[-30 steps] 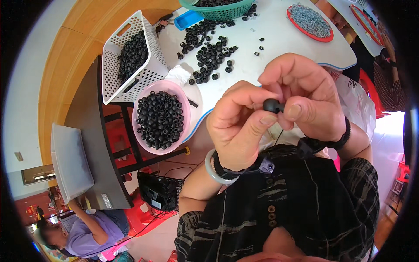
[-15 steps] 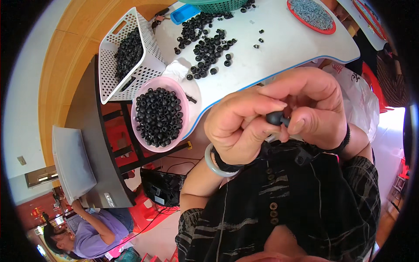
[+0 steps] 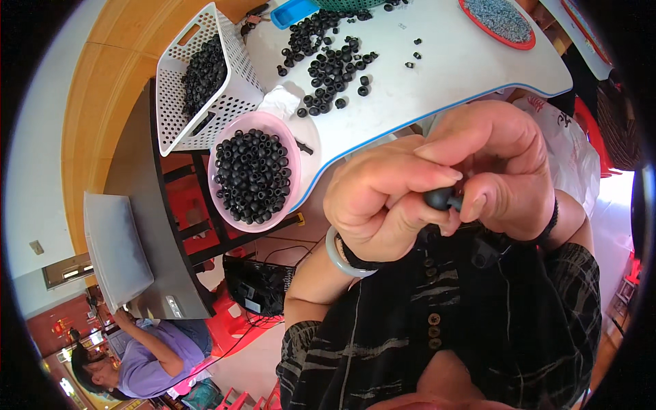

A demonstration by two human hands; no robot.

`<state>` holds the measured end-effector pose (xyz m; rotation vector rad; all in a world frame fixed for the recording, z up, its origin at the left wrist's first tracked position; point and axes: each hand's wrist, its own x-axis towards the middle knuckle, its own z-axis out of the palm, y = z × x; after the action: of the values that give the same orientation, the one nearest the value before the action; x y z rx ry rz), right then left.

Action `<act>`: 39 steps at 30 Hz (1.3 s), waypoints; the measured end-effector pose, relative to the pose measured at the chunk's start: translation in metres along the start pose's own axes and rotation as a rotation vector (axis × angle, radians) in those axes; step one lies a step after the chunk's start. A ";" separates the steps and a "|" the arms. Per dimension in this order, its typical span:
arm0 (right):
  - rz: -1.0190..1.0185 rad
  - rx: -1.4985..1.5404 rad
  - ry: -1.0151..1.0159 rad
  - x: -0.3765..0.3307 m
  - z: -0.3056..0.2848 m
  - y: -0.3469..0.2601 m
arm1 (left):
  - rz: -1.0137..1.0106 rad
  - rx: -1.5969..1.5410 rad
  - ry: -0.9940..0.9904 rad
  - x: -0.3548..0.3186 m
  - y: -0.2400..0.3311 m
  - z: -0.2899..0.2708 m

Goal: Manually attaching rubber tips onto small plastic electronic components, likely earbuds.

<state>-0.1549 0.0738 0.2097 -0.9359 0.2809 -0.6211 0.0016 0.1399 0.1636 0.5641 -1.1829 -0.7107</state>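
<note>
Pinching a small black rubber piece (image 3: 441,199) between them, the left hand (image 3: 386,201) and the right hand (image 3: 495,171) are pressed together close to the chest, fingertips meeting on the piece. Most of it is buried under the fingers, so its shape cannot be made out (only a dark rounded end shows).

Beyond the hands, a white table (image 3: 451,75) carries a loose scatter of black pieces (image 3: 328,65), and a pink bowl (image 3: 292,147) full of the same pieces overhangs its near edge. A white basket (image 3: 236,92) stands beside it. A red tray (image 3: 502,24), a blue tray (image 3: 292,12) and a green basket (image 3: 348,4) are cut off at the top.
</note>
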 end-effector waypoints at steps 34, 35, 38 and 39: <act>0.088 -0.033 -0.037 0.014 -0.014 -0.013 | 0.031 0.366 -0.153 0.013 0.000 -0.025; 0.078 -0.071 -0.030 0.013 -0.013 -0.014 | 0.029 0.362 -0.152 0.011 0.000 -0.022; -0.061 0.018 -0.130 0.010 -0.017 -0.004 | -0.075 0.171 -0.098 0.009 0.002 -0.011; -0.058 0.020 -0.126 0.009 -0.017 -0.003 | -0.043 0.207 -0.118 0.010 0.003 -0.010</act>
<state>-0.1570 0.0556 0.2026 -0.9620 0.1355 -0.6142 0.0137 0.1345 0.1691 0.7301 -1.3677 -0.6686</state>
